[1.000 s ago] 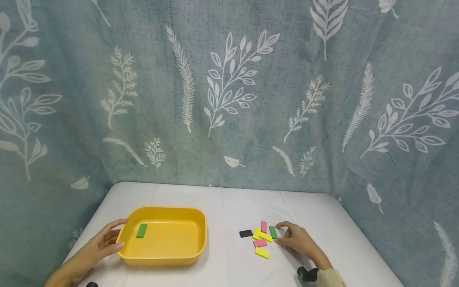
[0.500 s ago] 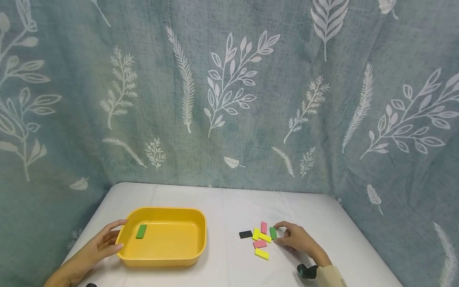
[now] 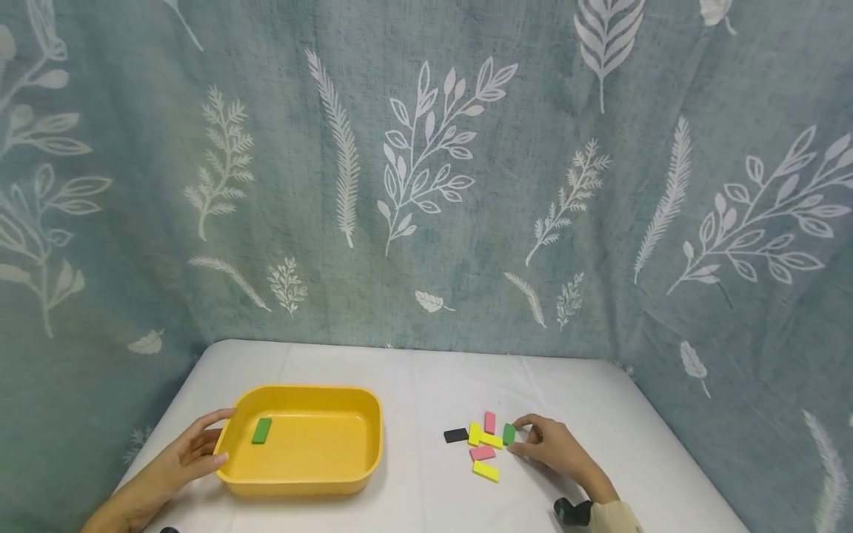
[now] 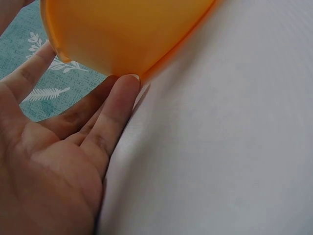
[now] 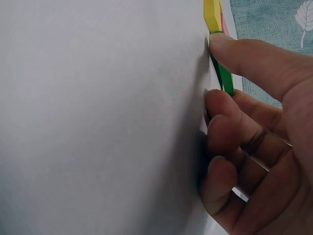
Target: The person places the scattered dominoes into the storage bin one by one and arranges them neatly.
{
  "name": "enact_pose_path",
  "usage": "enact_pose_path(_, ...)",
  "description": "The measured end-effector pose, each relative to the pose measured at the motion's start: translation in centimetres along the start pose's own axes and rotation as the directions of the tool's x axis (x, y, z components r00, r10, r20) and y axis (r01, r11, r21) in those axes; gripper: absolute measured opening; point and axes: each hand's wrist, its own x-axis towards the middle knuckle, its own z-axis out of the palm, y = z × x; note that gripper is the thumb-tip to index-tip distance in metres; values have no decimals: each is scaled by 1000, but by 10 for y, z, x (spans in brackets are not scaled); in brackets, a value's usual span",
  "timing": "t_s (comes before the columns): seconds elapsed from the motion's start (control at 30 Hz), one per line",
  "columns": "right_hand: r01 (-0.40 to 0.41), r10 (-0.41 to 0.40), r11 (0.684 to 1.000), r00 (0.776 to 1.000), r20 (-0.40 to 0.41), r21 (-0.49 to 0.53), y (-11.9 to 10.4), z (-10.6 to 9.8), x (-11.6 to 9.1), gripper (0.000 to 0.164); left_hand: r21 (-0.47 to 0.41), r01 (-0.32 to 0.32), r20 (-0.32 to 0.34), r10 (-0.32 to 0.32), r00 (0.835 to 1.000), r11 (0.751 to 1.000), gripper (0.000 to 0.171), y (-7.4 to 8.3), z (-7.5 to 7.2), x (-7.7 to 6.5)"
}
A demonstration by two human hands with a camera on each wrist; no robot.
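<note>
My right hand [image 3: 548, 446] pinches a green block [image 3: 509, 434] between thumb and index finger at the right side of a small group of blocks. In the right wrist view this green block [image 5: 223, 73] stands slightly tilted over the white cloth, the other fingers curled below it. My left hand [image 3: 178, 460] lies against the left end of a yellow tray [image 3: 300, 488], its fingers fairly straight and spread. Up close, the left fingertips [image 4: 128, 88] touch the tray's outer wall [image 4: 122, 44]. Inside the tray lies another green block [image 3: 261, 431].
Beside the right hand lie a black block [image 3: 456, 435], pink blocks [image 3: 489, 423] and several yellow blocks [image 3: 486, 471], some touching. The white-covered table [image 3: 413, 385] ends at a leaf-patterned curtain [image 3: 440, 296] behind and on both sides.
The green block at my right fingers has turned and shifted slightly to the right, away from the other blocks. My left hand and the tray have stayed put.
</note>
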Motion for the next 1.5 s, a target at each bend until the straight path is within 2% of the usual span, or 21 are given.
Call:
enact_pose_path(0.2, -7, 7, 1000, 999, -32, 12, 0, 2, -5, 47, 11, 18, -16, -18, 1000, 1000, 68, -2, 3, 1)
enact_pose_path(0.47, 0, 1, 1000, 998, -68, 22, -13, 0, -4, 46, 42, 63, -71, -60, 996, 997, 72, 0, 5, 3)
enact_pose_path(0.7, 71, -70, 997, 995, -70, 14, -27, -1, -2, 47, 49, 75, -77, -71, 995, 996, 74, 0, 4, 5)
enact_pose_path(0.93, 136, -138, 990, 987, -81, -30, -43, 1, 3, 46, 95, 87, -99, -78, 992, 992, 76, 0, 5, 5)
enact_pose_path(1.07, 185, -186, 983, 980, -65, -21, -55, 2, 7, 46, 96, 84, -102, -74, 992, 992, 76, 1, 7, 5)
enact_pose_path(1.3, 269, -268, 963, 963, -12, 12, -76, 9, 15, 43, 92, 44, -70, -38, 997, 995, 72, 2, 3, 1)
enact_pose_path(1.5, 299, -299, 954, 954, 6, 22, -87, 12, 19, 44, 97, 49, -69, -42, 997, 994, 71, 1, 3, 2)
